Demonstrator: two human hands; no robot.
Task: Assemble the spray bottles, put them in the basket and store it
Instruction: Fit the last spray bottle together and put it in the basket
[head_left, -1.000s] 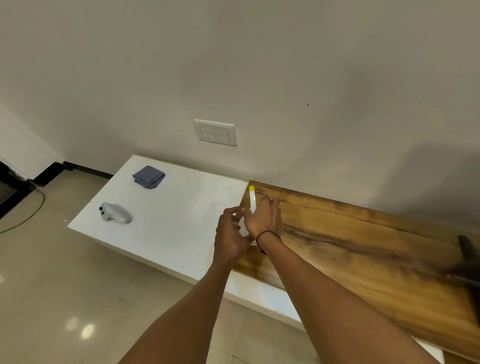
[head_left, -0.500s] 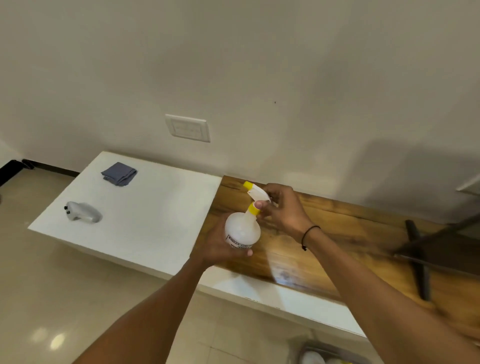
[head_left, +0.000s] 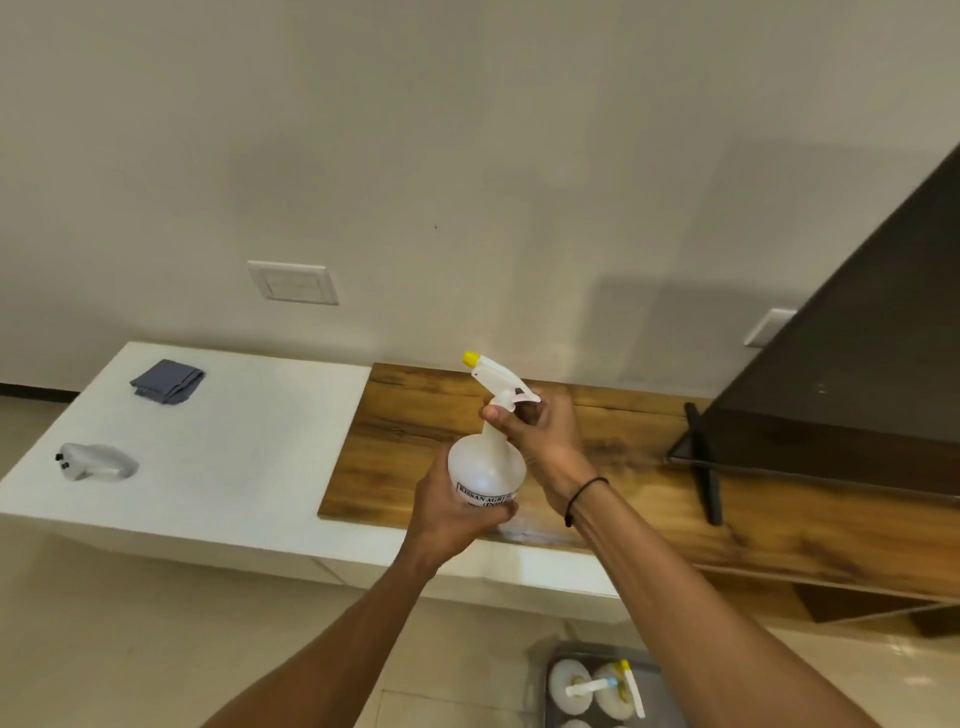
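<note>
I hold a white translucent spray bottle (head_left: 485, 462) upright over the front of the wooden top. My left hand (head_left: 454, 512) wraps its round body from below. My right hand (head_left: 540, 431) grips the neck where the white trigger head (head_left: 496, 379) with a yellow nozzle tip sits on it. On the floor at the bottom, a grey basket (head_left: 558, 657) holds several white bottles and loose spray heads (head_left: 605, 688), partly hidden by my right forearm.
A white low counter (head_left: 249, 483) at left carries a folded grey cloth (head_left: 167, 382) and a clear object (head_left: 98, 462) lying on its side. The wooden top (head_left: 649, 493) bears a dark screen (head_left: 852, 374) on a black stand (head_left: 701, 462) at right. Wall behind.
The view has swung right and down, and the screen and the basket have come into sight. The bottle has risen a little, and my right hand has slid down over the yellow collar at the neck.
</note>
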